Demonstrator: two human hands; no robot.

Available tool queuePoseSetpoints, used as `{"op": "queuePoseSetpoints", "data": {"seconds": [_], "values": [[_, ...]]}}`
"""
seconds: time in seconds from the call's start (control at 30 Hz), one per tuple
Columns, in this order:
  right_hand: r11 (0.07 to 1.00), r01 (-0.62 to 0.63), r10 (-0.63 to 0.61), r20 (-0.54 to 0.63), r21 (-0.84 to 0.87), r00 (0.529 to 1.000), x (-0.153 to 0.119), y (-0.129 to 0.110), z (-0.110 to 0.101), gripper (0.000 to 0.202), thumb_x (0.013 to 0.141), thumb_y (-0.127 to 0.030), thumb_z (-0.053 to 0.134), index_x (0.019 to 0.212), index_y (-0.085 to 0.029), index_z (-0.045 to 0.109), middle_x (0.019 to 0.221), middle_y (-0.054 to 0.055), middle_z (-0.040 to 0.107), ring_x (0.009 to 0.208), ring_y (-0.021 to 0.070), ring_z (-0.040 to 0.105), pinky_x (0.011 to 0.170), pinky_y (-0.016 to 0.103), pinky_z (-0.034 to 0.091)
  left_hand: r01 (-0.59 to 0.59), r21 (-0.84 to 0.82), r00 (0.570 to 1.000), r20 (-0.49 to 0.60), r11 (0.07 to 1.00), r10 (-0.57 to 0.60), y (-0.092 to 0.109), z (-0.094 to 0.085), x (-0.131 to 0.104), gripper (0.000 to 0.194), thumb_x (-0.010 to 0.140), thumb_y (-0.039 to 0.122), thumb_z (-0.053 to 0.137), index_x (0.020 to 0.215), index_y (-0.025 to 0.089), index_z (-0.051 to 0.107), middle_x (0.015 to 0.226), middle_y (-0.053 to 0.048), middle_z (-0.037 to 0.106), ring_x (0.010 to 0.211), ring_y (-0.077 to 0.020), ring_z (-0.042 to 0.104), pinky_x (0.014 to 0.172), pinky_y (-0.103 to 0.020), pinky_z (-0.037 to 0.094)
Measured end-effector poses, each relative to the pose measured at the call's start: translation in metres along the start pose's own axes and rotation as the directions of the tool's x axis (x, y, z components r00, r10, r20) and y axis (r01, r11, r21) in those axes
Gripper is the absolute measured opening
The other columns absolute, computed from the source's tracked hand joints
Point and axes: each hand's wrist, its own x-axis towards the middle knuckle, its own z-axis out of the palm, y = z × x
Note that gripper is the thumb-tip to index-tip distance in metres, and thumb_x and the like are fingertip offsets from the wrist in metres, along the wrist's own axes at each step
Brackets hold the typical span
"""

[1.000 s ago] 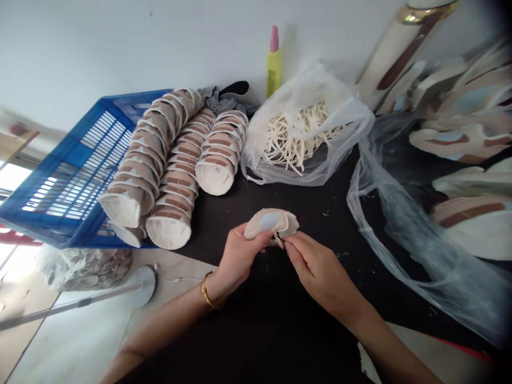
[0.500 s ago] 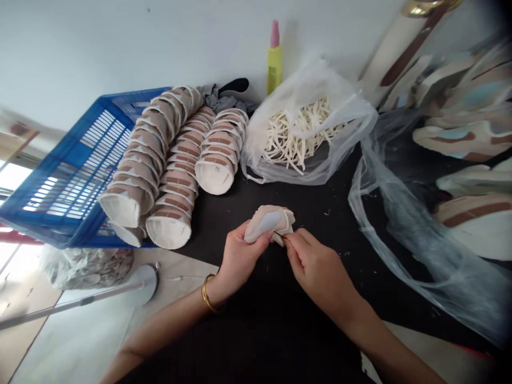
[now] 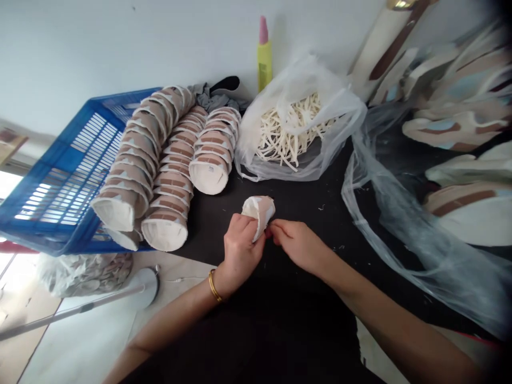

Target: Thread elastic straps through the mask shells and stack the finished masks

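Note:
My left hand point(image 3: 241, 255) is closed on a small cup-shaped shoe upper point(image 3: 264, 209) of beige, white and pale blue material, with its fingers inside the pale opening. The opening faces left, towards the fingers. At the upper's lower right edge, my right hand point(image 3: 296, 241) is pinched shut close to the left thumb. What sits between the right fingertips is too small and covered to make out. Behind my left hand, nested stacks of similar uppers point(image 3: 167, 205) in beige, brown and white lean on the table and over a basket.
A blue plastic basket point(image 3: 60, 176) stands at the left. Behind my hands lies a clear bag of cream strips point(image 3: 294, 130), with a yellow bottle point(image 3: 264, 66) beyond it. Clear plastic film point(image 3: 394, 224) and more shoe pieces point(image 3: 468, 213) occupy the right side of the black table point(image 3: 224, 213).
The upper has been turned so its opening now shows on the left. My left fingers have moved into it. A thin dark tool or thread seen at my right fingertips is no longer visible.

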Motion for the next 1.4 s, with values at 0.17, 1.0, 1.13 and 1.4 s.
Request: {"op": "queuePoseSetpoints", "data": {"seconds": [0.17, 1.0, 1.13, 1.4], "values": [[0.991, 0.002, -0.008, -0.044, -0.134, 0.999, -0.005, -0.004, -0.010, 0.025, 0.098, -0.014, 0.043, 0.089, -0.016, 0.066, 0.079, 0.007, 0.073, 0.063, 0.0172, 0.066, 0.054, 0.026, 0.037, 0.157, -0.155, 0.987, 0.003, 0.975, -0.158, 0.003, 0.003, 0.007, 0.024, 0.088, 0.020, 0.060, 0.064, 0.021, 0.058, 0.069, -0.003, 0.056, 0.074, -0.0183, 0.048, 0.070, -0.031, 0.040], [0.954, 0.053, -0.003, -0.165, 0.296, 0.986, -0.009, 0.033, -0.008, 0.022, 0.087, -0.034, 0.059, 0.075, -0.018, 0.070, 0.060, -0.003, 0.057, 0.055, 0.0112, 0.047, 0.053, 0.022, 0.032, 0.711, -0.703, 0.608, 0.632, -0.024, -0.481, 0.007, 0.008, 0.008, 0.041, 0.071, 0.035, 0.084, 0.100, 0.012, 0.066, 0.073, 0.000, 0.065, 0.053, -0.0083, 0.054, 0.039, -0.018, 0.041], [0.932, 0.053, 0.018, -0.190, 0.360, 0.982, -0.009, 0.036, -0.005, 0.021, 0.085, -0.033, 0.058, 0.083, -0.018, 0.073, 0.063, -0.002, 0.060, 0.057, 0.0123, 0.050, 0.053, 0.022, 0.035, 0.703, -0.710, 0.625, 0.637, -0.028, -0.451, 0.006, 0.010, 0.007, 0.040, 0.070, 0.035, 0.084, 0.097, 0.011, 0.067, 0.074, -0.001, 0.066, 0.054, -0.0092, 0.055, 0.039, -0.019, 0.041], [0.931, 0.046, 0.044, -0.236, 0.362, 0.971, -0.007, 0.032, 0.001, 0.018, 0.082, -0.032, 0.057, 0.076, -0.018, 0.068, 0.058, -0.003, 0.054, 0.054, 0.0117, 0.047, 0.051, 0.022, 0.035, 0.706, -0.707, 0.625, 0.648, -0.040, -0.435, 0.003, 0.011, 0.007, 0.034, 0.072, 0.034, 0.083, 0.093, 0.012, 0.067, 0.071, 0.000, 0.064, 0.052, -0.0085, 0.053, 0.040, -0.019, 0.041]]}}
